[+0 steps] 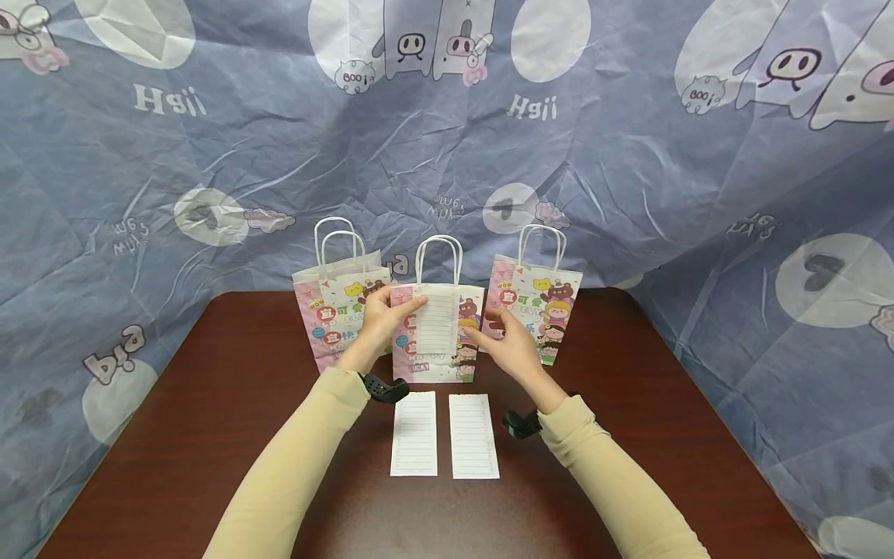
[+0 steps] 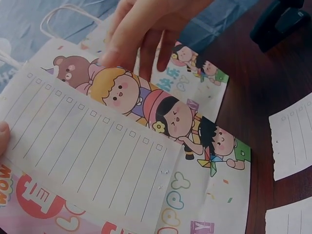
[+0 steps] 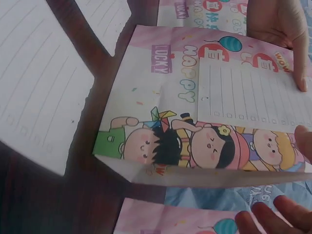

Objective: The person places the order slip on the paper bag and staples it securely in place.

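A small paper gift bag (image 1: 405,365) with cartoon children and white twisted handles stands in the middle of the table. Against its front lies a lined checklist sheet (image 1: 437,326), its column of little boxes showing in the left wrist view. My left hand (image 1: 380,320) grips the bag's upper left edge, thumb on the sheet at the front. Close to the bag's right edge is my right hand (image 1: 513,345), fingers spread and its thumb on the front side; whether it touches the bag I cannot tell. Two more checklist sheets (image 1: 415,435), (image 1: 474,436) lie flat before the bag.
Matching bags stand behind on the left (image 1: 310,303) and on the right (image 1: 534,303). The dark brown table (image 1: 209,466) reaches back to a blue printed cloth (image 1: 419,163) hanging behind it. A black band with a camera (image 1: 384,388) sits on each wrist.
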`<state>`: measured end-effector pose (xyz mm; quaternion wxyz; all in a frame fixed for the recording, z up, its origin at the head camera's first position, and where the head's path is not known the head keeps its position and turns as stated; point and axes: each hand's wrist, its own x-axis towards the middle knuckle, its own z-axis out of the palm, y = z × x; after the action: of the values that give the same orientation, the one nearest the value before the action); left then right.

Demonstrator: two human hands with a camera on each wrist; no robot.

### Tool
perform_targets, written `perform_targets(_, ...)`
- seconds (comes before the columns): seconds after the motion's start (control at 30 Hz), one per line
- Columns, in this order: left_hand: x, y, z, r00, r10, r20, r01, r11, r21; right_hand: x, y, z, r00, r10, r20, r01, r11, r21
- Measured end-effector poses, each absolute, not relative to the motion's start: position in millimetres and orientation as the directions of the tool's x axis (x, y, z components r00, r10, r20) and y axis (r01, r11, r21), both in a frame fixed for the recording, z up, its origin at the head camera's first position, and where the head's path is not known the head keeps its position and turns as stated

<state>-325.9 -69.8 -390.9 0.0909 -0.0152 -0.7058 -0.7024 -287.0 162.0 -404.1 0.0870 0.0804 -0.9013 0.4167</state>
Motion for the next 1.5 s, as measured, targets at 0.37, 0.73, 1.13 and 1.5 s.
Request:
perform_targets(0.37, -327, -69, -391, -0.982, -0.090, 0.168, 0.171, -0.020, 0.985, -256, 211, -401, -0.984, -0.082, 0.158, -0.168, 0.724, -0.669)
perform_targets(0.73, -327, -69, -391, -0.982, -0.094, 0.163, 0.166, -0.034, 0.985, -236, 248, -424, -0.989, -0.006, 0.147, -0.099, 0.765, -0.636)
perform_targets(1.13, -327, -69, -392, -0.978, -0.095, 0.184, 0.188, -0.030, 0.982, -216, 276, -445, -0.992, 0.045, 0.117, -0.037, 0.788, -0.615)
perform_targets(1.5, -328, -69, -392, -0.981, -0.094, 0.167, 0.169, -0.019, 0.985, -210, 290, -469, -0.985, 0.071, 0.157, -0.041, 0.789, -0.614)
